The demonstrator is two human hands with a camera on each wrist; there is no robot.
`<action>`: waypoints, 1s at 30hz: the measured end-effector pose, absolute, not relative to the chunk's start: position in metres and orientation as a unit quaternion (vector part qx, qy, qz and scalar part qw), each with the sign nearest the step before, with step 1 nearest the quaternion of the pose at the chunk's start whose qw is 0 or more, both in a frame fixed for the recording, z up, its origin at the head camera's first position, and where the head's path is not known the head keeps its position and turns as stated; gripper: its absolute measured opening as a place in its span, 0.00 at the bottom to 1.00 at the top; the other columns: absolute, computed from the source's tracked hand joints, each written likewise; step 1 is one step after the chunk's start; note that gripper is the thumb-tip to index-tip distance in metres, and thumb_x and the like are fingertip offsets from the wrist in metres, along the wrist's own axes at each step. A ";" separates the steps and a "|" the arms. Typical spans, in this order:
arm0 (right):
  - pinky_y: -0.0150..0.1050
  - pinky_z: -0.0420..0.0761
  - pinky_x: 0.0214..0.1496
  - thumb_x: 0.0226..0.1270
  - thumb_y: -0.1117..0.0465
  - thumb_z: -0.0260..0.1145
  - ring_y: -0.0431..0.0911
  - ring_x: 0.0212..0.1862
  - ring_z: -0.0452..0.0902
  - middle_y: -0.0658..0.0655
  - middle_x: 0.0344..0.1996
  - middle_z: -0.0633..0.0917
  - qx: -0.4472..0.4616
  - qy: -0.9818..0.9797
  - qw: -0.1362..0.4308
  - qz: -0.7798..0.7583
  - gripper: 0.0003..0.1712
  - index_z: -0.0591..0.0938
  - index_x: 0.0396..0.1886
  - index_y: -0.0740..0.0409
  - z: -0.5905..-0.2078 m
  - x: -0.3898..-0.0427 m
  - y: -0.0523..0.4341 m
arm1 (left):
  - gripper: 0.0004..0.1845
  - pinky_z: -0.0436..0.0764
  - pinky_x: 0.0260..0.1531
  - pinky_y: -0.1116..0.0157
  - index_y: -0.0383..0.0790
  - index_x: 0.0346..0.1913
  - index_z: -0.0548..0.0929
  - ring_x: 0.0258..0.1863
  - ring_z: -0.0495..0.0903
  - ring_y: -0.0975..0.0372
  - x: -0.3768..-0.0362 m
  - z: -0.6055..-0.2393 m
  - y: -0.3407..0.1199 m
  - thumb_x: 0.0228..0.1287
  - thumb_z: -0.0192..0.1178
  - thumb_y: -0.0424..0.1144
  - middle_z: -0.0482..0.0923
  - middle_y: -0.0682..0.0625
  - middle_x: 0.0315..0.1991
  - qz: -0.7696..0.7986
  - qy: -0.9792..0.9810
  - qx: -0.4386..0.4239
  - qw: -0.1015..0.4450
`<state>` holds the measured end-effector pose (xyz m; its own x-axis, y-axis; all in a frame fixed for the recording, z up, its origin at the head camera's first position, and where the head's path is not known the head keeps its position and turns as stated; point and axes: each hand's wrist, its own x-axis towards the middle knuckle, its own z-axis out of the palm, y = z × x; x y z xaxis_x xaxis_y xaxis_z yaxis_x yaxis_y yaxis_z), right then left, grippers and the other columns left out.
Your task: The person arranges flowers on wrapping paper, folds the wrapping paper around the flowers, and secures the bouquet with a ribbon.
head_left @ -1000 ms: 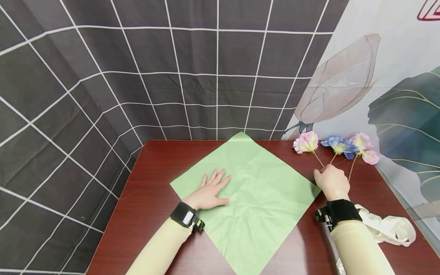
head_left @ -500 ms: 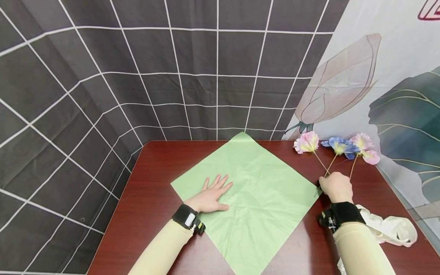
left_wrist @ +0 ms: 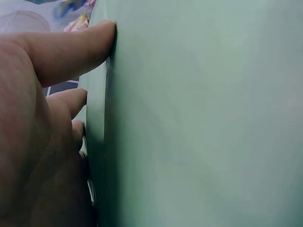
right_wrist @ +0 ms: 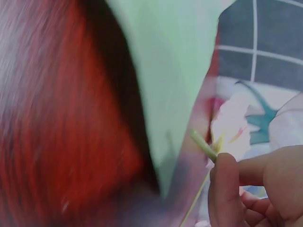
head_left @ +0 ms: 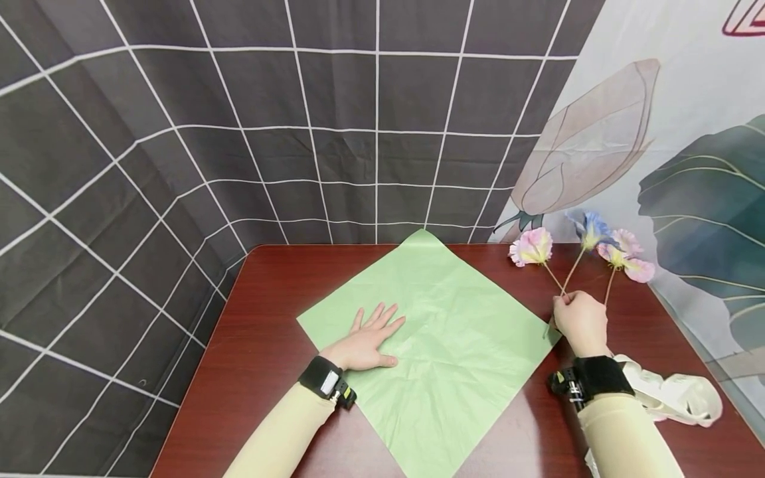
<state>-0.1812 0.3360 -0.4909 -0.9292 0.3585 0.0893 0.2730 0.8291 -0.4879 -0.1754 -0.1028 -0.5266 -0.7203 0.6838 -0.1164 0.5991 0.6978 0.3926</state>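
A square sheet of light green paper (head_left: 442, 338) lies like a diamond on the dark red table (head_left: 263, 332). My left hand (head_left: 364, 342) lies flat on its left part, fingers straight; the left wrist view shows the fingers (left_wrist: 66, 52) pressed on the green paper (left_wrist: 203, 118). My right hand (head_left: 580, 320) grips thin flower stems at the sheet's right corner. The blue flower (head_left: 588, 226) and a pink-yellow one (head_left: 624, 255) are lifted off the table. Another pink flower (head_left: 532, 247) is beside them. In the right wrist view, fingers (right_wrist: 227, 189) pinch a stem (right_wrist: 203, 146).
A white ribbon or cloth strip (head_left: 675, 398) lies on the table at the right, behind my right wrist. A dark grid-patterned curtain (head_left: 239, 133) closes the back and left. A flower-printed backdrop (head_left: 669, 146) stands at the right.
My right hand has closed on the stems and raised them; the blue and right pink flower heads have risen off the table. The left hand stays flat on the paper.
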 end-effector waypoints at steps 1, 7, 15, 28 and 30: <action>0.52 0.74 0.31 0.68 0.51 0.54 0.63 0.32 0.79 0.59 0.20 0.84 -0.164 -0.950 0.099 0.246 0.19 0.81 0.29 0.61 -0.489 -0.181 0.331 | 0.45 0.34 0.65 0.38 0.52 0.75 0.51 0.75 0.34 0.50 -0.175 -0.527 -0.103 0.59 0.59 0.59 0.36 0.49 0.77 0.167 0.913 0.351 0.127; 0.48 0.73 0.29 0.69 0.47 0.55 0.55 0.28 0.81 0.57 0.25 0.84 -0.154 -0.935 0.149 0.281 0.19 0.80 0.35 0.58 -0.483 -0.182 0.288 | 0.46 0.33 0.64 0.37 0.52 0.76 0.49 0.75 0.33 0.50 -0.173 -0.528 -0.102 0.59 0.59 0.59 0.35 0.49 0.77 0.158 0.915 0.351 0.121; 0.39 0.74 0.27 0.69 0.48 0.56 0.39 0.18 0.78 0.46 0.19 0.84 -0.072 -0.934 0.130 0.324 0.13 0.79 0.35 0.51 -0.489 -0.178 0.219 | 0.46 0.34 0.64 0.36 0.52 0.75 0.50 0.75 0.35 0.49 -0.174 -0.530 -0.102 0.59 0.59 0.58 0.37 0.49 0.77 0.160 0.916 0.348 0.118; 0.36 0.71 0.24 0.65 0.52 0.62 0.37 0.18 0.72 0.44 0.15 0.78 0.022 -0.938 0.094 0.332 0.08 0.78 0.30 0.50 -0.496 -0.176 0.150 | 0.46 0.33 0.64 0.38 0.55 0.75 0.50 0.75 0.33 0.52 -0.173 -0.532 -0.101 0.58 0.60 0.57 0.36 0.52 0.77 0.171 0.919 0.334 0.125; 0.35 0.71 0.25 0.66 0.52 0.62 0.37 0.17 0.72 0.43 0.14 0.77 0.021 -0.940 0.083 0.330 0.09 0.78 0.30 0.50 -0.497 -0.179 0.144 | 0.46 0.32 0.64 0.38 0.55 0.75 0.50 0.75 0.32 0.52 -0.173 -0.532 -0.101 0.58 0.60 0.58 0.35 0.52 0.77 0.171 0.919 0.333 0.127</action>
<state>-0.1786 0.1444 -0.4969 -0.9853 0.0161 0.1704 -0.0940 0.7810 -0.6174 -0.1730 -0.1005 -0.5320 -0.7465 0.6546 -0.1198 0.5674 0.7202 0.3993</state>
